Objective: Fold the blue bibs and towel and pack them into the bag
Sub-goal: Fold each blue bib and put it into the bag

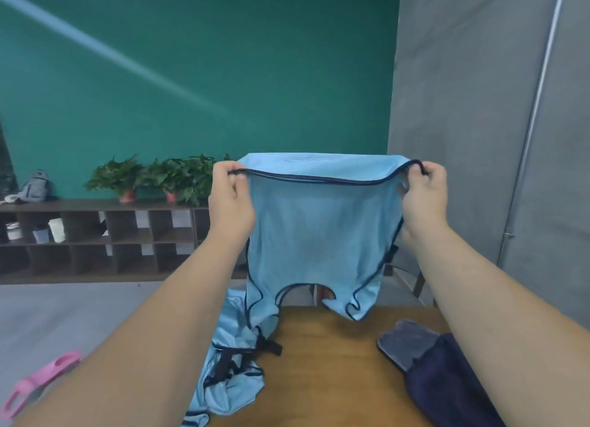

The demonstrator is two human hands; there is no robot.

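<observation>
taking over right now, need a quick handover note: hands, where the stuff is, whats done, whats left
Left hand and right hand each pinch a corner of the held bib, which hangs spread out above the table.
A crumpled bib heap lies at the table's left edge.
Navy fabric and a grey-blue piece lie at the right; I cannot tell which is the bag and which the towel.
Done: nothing looks folded or packed.
Left: fold everything, then pack it.

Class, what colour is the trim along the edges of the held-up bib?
Dark navy, nearly black, on the light blue bib; head view.
</observation>
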